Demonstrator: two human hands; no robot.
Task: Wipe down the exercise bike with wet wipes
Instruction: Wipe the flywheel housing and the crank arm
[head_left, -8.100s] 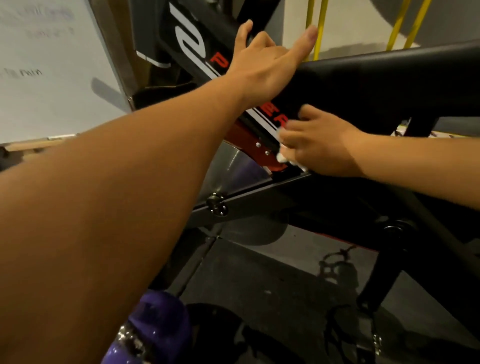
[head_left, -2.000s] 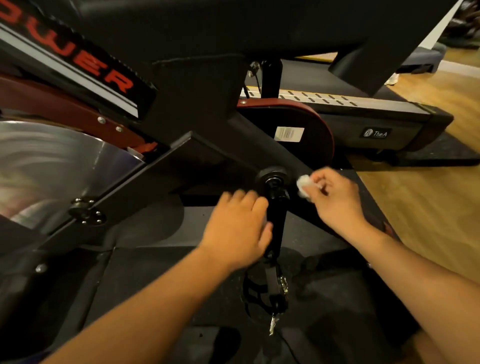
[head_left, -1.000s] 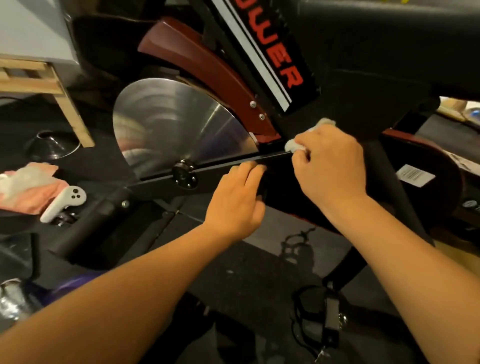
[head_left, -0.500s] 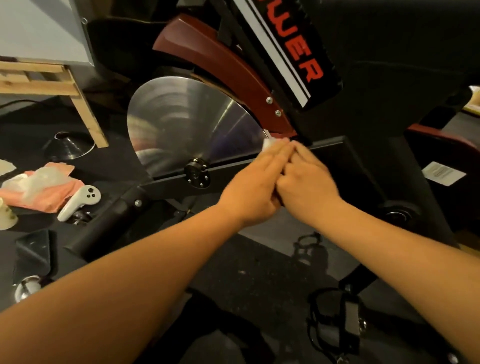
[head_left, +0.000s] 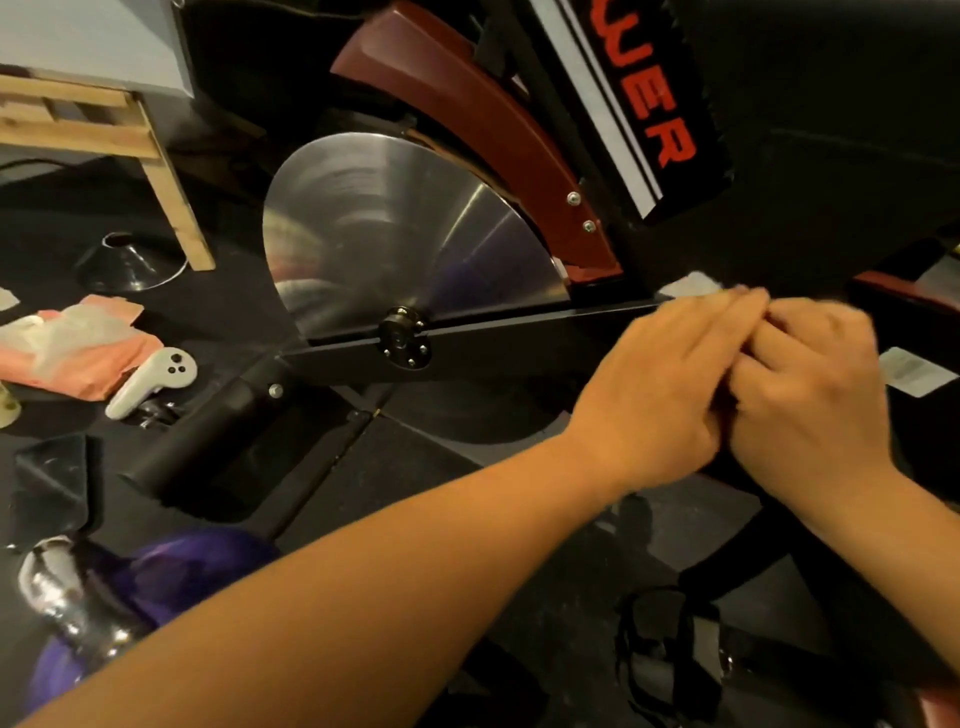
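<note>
The exercise bike fills the view: a black frame bar (head_left: 493, 343), a silver flywheel (head_left: 395, 223), a dark red guard (head_left: 498, 119) and a black beam with red letters (head_left: 670, 119). My left hand (head_left: 660, 395) and my right hand (head_left: 815, 395) press together at the right end of the frame bar. A white wet wipe (head_left: 693, 285) sticks out past the left fingertips, where both hands' fingers meet; most of it is hidden. The right fingers curl against the left fingers.
On the dark floor mat at left lie a pink wipe pack (head_left: 78, 343), a white controller (head_left: 156, 379) and a black cone (head_left: 130, 260). A wooden leg (head_left: 171, 197) stands behind. A purple kettlebell (head_left: 156, 577) sits near me. The pedal (head_left: 665, 670) hangs at lower right.
One second ago the right hand alone wiped with the wipe by the red guard. The left hand then joined it, and both hands have shifted right along the frame bar.
</note>
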